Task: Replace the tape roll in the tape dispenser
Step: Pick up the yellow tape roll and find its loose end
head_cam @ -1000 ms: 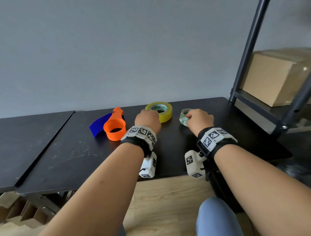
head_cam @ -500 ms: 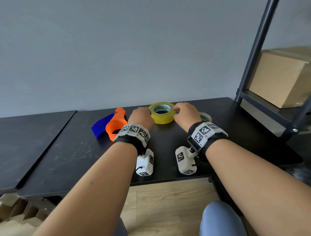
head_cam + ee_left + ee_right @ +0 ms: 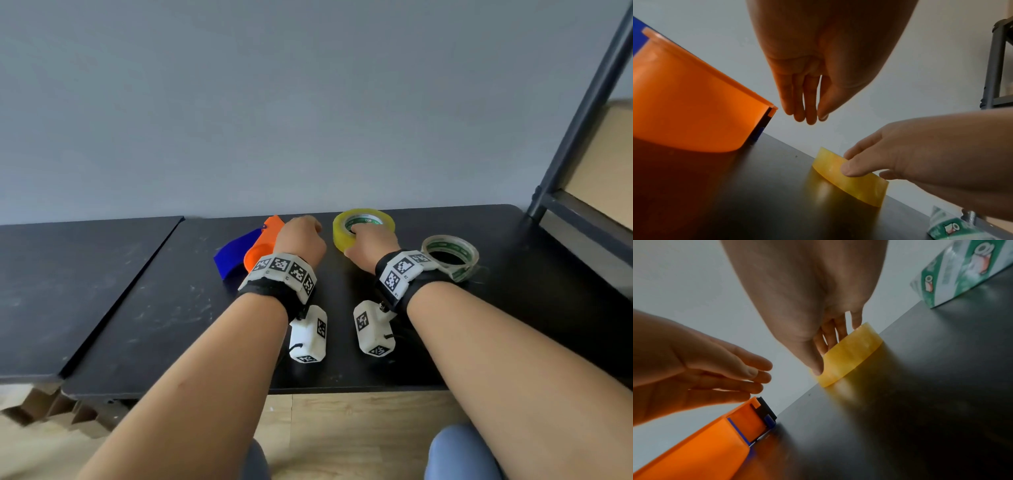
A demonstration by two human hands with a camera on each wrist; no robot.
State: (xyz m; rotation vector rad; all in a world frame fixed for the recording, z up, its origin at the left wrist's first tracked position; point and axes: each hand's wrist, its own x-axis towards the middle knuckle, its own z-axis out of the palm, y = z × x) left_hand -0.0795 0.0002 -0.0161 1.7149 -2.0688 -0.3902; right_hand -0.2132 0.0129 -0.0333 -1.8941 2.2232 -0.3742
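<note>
A full yellow tape roll lies flat on the black table. My right hand pinches its near wall, thumb outside and fingers over the rim, as the left wrist view also shows. The orange tape dispenser with a blue handle lies to the left, its hub bare. My left hand hovers beside the dispenser's blade end with relaxed fingers, holding nothing. A nearly used-up roll with a green-printed core lies flat at the right.
A dark metal rack rises at the table's right end, with a cardboard box on its shelf. A second black tabletop adjoins on the left. A grey wall runs close behind the objects.
My right hand has let go of the used roll, now lying at the right, and moved left to pinch the yellow roll. My left hand has shifted from the yellow roll toward the dispenser.
</note>
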